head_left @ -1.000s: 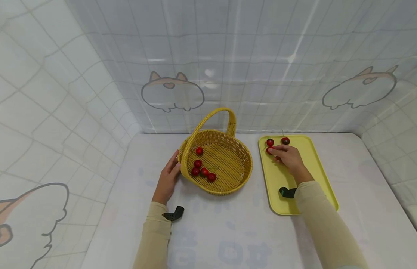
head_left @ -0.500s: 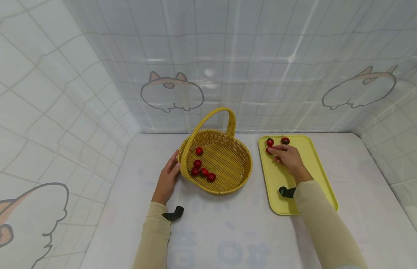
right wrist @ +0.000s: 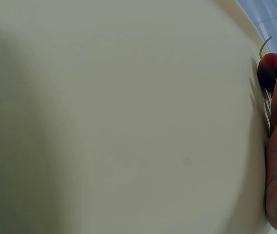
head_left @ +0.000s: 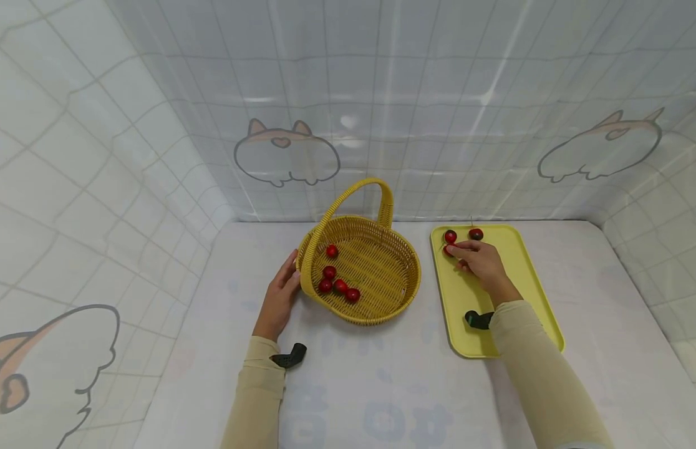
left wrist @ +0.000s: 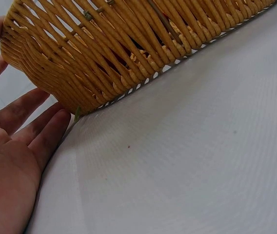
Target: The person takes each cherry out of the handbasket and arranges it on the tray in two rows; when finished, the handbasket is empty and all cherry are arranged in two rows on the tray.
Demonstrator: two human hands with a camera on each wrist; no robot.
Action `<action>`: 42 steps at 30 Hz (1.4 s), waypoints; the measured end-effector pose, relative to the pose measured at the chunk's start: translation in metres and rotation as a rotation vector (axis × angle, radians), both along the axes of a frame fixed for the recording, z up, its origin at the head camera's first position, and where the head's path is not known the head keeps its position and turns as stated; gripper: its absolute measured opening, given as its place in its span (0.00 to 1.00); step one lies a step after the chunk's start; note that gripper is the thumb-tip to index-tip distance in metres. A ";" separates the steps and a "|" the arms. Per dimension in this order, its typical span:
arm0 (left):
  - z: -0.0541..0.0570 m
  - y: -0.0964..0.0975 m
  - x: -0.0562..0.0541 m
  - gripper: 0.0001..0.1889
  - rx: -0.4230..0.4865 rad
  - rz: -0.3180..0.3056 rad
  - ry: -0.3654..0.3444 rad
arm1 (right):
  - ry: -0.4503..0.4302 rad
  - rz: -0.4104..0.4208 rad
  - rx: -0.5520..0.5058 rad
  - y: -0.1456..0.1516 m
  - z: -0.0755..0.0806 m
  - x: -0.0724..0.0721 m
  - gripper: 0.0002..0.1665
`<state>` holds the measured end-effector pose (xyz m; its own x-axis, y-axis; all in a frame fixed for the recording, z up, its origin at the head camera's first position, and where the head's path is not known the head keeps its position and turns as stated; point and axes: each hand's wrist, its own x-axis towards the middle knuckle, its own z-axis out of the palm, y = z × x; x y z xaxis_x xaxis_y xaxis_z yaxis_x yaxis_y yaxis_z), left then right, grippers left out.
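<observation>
Against the left outer wall of the yellow wicker basket point(head_left: 381, 262) rests my left hand point(head_left: 277, 299), its fingers extended along the weave in the left wrist view. Several red cherries point(head_left: 340, 287) lie in the basket's left half. Over the yellow tray point(head_left: 511, 280), my right hand point(head_left: 483, 265) pinches a cherry point(head_left: 448, 250) between thumb and fingertips, and the hand partly hides it. In the right wrist view a dark red cherry point(right wrist: 271, 71) with a green stem shows at the fingertips. Just beyond the hand, two more cherries sit on the tray: one cherry point(head_left: 450, 236) and a darker cherry point(head_left: 476, 234).
A tall arched handle point(head_left: 348, 194) rises over the basket. Both basket and tray stand on a white-covered table point(head_left: 348, 380), near its far edge. Behind it hangs a white tile-patterned curtain point(head_left: 438, 137) with cartoon animals. Black wrist cameras point(head_left: 290, 357) sit on the sleeves.
</observation>
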<state>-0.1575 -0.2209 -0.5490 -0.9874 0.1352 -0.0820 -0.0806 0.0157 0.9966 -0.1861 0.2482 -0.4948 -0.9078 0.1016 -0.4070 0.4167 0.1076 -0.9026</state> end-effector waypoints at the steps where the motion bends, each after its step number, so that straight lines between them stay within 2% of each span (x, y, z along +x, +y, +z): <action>1: 0.000 0.000 0.000 0.32 0.003 0.001 0.000 | -0.001 0.001 0.004 0.001 -0.002 -0.001 0.27; 8: 0.001 0.000 0.000 0.31 -0.001 0.004 -0.010 | 0.005 -0.013 0.030 0.008 -0.024 -0.009 0.31; 13: 0.001 0.000 0.000 0.31 -0.024 0.008 -0.013 | 0.014 -0.031 0.057 0.009 -0.031 -0.010 0.33; 27: -0.002 0.000 -0.001 0.30 -0.024 0.005 -0.008 | 0.031 -0.048 0.032 0.007 -0.030 -0.006 0.34; 34: -0.003 -0.001 -0.001 0.31 -0.029 0.002 0.004 | 0.046 -0.099 -0.007 0.007 -0.030 -0.007 0.26; 42: 0.000 0.002 0.000 0.31 -0.019 0.013 -0.008 | 0.081 -0.089 -0.021 0.011 -0.027 -0.002 0.25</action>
<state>-0.1572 -0.2187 -0.5491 -0.9884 0.1205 -0.0928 -0.0894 0.0338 0.9954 -0.1883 0.2596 -0.5220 -0.9254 0.1751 -0.3360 0.3498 0.0541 -0.9353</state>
